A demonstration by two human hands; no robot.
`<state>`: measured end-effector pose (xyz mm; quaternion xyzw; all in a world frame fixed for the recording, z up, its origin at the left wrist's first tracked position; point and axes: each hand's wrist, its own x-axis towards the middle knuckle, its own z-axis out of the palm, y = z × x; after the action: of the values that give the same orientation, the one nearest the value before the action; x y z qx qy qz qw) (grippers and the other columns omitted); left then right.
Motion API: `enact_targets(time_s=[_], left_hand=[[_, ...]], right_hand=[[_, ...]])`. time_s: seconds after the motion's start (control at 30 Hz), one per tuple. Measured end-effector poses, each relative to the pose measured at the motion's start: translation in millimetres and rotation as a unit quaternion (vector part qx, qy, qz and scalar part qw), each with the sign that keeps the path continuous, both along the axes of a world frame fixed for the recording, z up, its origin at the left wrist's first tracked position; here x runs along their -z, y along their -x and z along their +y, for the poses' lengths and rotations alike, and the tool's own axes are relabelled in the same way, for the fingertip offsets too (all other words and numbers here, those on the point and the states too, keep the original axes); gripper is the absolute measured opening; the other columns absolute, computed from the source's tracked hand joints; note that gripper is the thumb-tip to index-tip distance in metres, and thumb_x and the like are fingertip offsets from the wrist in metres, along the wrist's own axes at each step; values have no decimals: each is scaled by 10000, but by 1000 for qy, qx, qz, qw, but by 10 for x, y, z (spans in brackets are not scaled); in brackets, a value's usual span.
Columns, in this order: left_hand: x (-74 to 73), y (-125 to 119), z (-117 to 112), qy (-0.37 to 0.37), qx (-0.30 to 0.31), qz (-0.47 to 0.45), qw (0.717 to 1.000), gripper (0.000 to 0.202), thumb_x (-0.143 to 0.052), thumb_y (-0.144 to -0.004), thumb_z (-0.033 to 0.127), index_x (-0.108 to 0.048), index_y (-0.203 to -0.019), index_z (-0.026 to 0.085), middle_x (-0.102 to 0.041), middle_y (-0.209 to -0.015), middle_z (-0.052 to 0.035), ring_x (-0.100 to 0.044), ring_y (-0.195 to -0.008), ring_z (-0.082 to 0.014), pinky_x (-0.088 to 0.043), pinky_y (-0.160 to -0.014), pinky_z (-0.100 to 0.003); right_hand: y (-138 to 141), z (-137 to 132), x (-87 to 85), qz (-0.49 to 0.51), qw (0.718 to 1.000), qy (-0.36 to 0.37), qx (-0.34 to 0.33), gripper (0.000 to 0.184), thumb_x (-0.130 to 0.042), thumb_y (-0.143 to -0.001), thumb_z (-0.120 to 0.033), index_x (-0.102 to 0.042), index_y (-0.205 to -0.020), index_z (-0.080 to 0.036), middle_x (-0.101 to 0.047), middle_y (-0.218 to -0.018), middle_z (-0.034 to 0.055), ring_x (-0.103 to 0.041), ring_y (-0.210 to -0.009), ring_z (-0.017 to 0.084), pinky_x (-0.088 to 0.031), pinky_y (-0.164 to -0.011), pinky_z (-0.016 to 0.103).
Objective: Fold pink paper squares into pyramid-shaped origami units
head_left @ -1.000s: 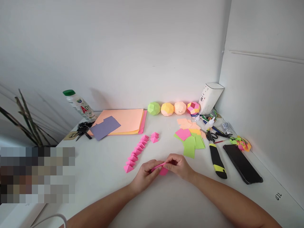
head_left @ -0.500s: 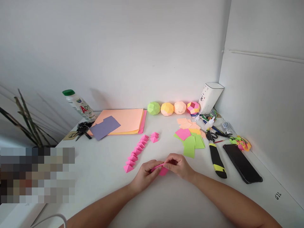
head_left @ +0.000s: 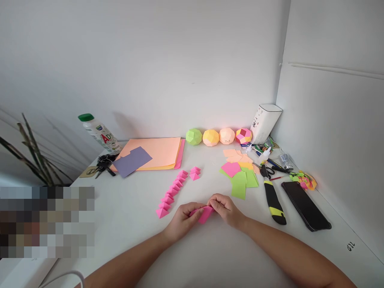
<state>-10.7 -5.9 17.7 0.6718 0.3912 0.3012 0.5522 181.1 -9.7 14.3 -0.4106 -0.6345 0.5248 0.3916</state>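
Both hands meet low over the white table (head_left: 126, 216), pinching one small pink folded paper piece (head_left: 205, 214). My left hand (head_left: 184, 220) grips its left side with curled fingers. My right hand (head_left: 226, 210) pinches its upper right edge. Just left of the hands a row of several pink folded paper units (head_left: 172, 192) runs diagonally away, with two more pink units (head_left: 195, 173) beyond it. Loose pink, green and orange paper squares (head_left: 240, 176) lie to the right of my right hand.
Four paper polyhedron balls (head_left: 218, 137) line the back wall beside a white box (head_left: 265, 123). Orange sheets with a purple card (head_left: 150, 154), a bottle (head_left: 97, 134) and keys (head_left: 103, 164) lie at left. A utility knife (head_left: 274, 202), scissors (head_left: 267, 171), phone (head_left: 306, 206) and glue lie at right.
The pink piece has turned in my fingers and now shows more of its flat face, tilted down to the right. The hands have stayed in place.
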Motion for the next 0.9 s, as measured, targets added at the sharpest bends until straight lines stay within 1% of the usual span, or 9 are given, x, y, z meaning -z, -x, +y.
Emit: enact_targets(time_s=[0.1, 0.17, 0.27, 0.33, 0.4, 0.47, 0.57, 0.7, 0.9], left_hand=[[-4, 5, -4, 14, 8, -4, 1000, 281, -508, -875, 353, -717, -944, 179, -705, -840, -60, -614, -787, -195, -486, -717, -292], [-3, 4, -12, 30, 10, -13, 999, 268, -529, -861, 358, -715, -913, 173, -702, -838, -62, -614, -786, -195, -486, -712, -293], [2, -6, -23, 82, -14, -38, 996, 295, -614, -795, 369, -668, -1013, 178, -694, -902, -63, -615, -780, -188, -494, -677, -286], [3, -14, -23, 119, -60, -39, 990, 429, -674, -736, 377, -609, -1108, 174, -684, -817, -40, -598, -672, -157, -483, -589, -259], [0, -20, -18, 134, -99, -30, 986, 490, -704, -701, 381, -591, -1123, 158, -636, -651, 6, -544, -557, -123, -446, -514, -232], [-1, -25, -12, 130, -104, -32, 986, 444, -702, -702, 386, -621, -1070, 152, -584, -567, 31, -509, -519, -110, -426, -495, -224], [21, -34, -3, 122, -84, -59, 987, 373, -691, -713, 390, -650, -1009, 166, -580, -582, 29, -508, -537, -110, -430, -512, -229], [95, -42, 6, 126, -82, -91, 984, 361, -698, -710, 388, -639, -993, 172, -562, -592, 40, -504, -550, -105, -433, -544, -231], [163, -25, 21, 107, -72, -93, 987, 286, -666, -754, 378, -644, -950, 171, -543, -609, 36, -475, -548, -98, -409, -541, -223]], right_hand=[[17, -6, 31, -8, 1000, -23, -7, 224, -573, -837, -375, -633, -906, -170, -608, -742, 19, -534, -645, 128, -430, -573, 242], [25, -4, 56, -13, 999, -40, -4, 205, -615, -809, -342, -665, -907, -169, -658, -812, 47, -586, -714, 153, -463, -622, 264], [24, 7, 81, -15, 999, -33, 36, 179, -602, -821, -318, -688, -864, -166, -680, -801, 56, -614, -736, 165, -485, -659, 284], [21, 14, 86, -18, 998, -18, 62, 185, -592, -826, -326, -680, -833, -164, -664, -735, 43, -595, -653, 145, -478, -593, 263], [26, 17, 84, -27, 997, -19, 74, 190, -583, -830, -335, -665, -816, -164, -644, -705, 33, -565, -588, 125, -457, -530, 241], [37, 14, 77, -38, 995, -51, 74, 181, -589, -823, -332, -662, -821, -166, -647, -759, 45, -577, -625, 132, -460, -535, 241], [52, 1, 66, -41, 993, -103, 52, 185, -608, -811, -314, -687, -899, -171, -678, -885, 76, -625, -781, 176, -499, -645, 275], [51, -19, 52, -21, 998, -58, 5, 243, -568, -854, -314, -697, -1022, -195, -720, -922, 68, -663, -817, 190, -523, -710, 300], [34, -15, 58, -11, 1000, -11, 21, 265, -622, -811, -347, -722, -983, -173, -733, -889, 83, -667, -766, 199, -526, -643, 299]])
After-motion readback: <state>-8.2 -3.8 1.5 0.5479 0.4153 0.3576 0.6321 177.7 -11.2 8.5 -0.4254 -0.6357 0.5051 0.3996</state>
